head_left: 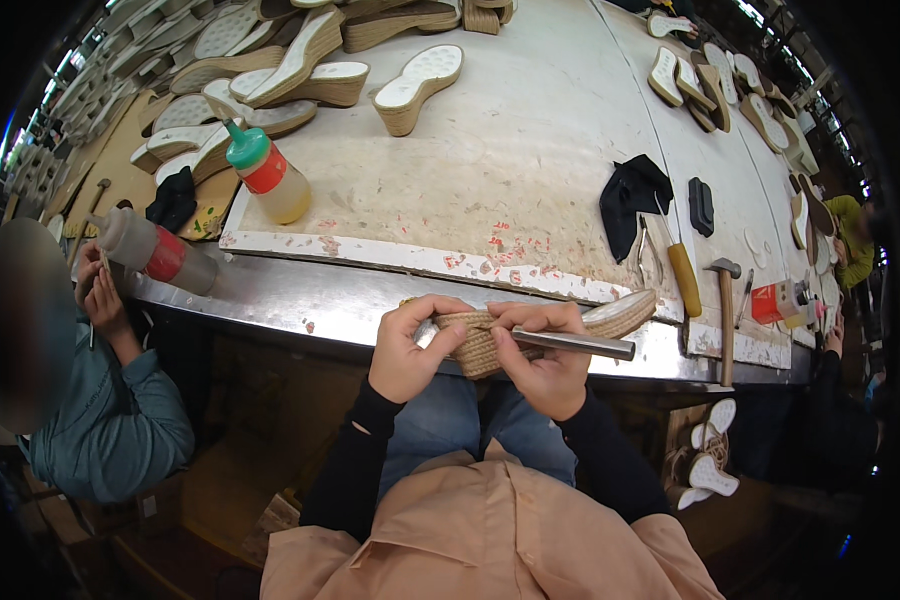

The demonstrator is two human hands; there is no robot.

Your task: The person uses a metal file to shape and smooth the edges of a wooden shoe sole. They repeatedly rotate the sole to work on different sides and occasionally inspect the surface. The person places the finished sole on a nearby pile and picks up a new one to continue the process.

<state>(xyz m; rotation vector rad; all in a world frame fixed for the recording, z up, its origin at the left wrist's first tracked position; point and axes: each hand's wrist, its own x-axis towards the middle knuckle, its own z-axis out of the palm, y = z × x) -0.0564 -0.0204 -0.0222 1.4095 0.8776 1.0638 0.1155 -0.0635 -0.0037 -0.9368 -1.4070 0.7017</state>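
Close over the table's front edge, I hold a wedge shoe sole [480, 352] wrapped in tan braided rope. My left hand [408, 350] is closed around its heel end, with the thumb pressed on the braid. My right hand [548, 362] grips the sole's middle, its thumb on the braid. A silver metal rod [595, 346] lies within the right fingers and sticks out to the right. The sole's white-topped toe end points right, beyond that hand. Fingers cover part of the braid, and the rod's other end is hidden.
A green-capped glue bottle [270, 175] stands at left. A hammer [727, 310], an awl with a yellow handle [684, 280], pliers [650, 250] and a black cloth [632, 205] lie at right. Soles [300, 70] pile up far left. Another person [110, 410] sits close on the left.
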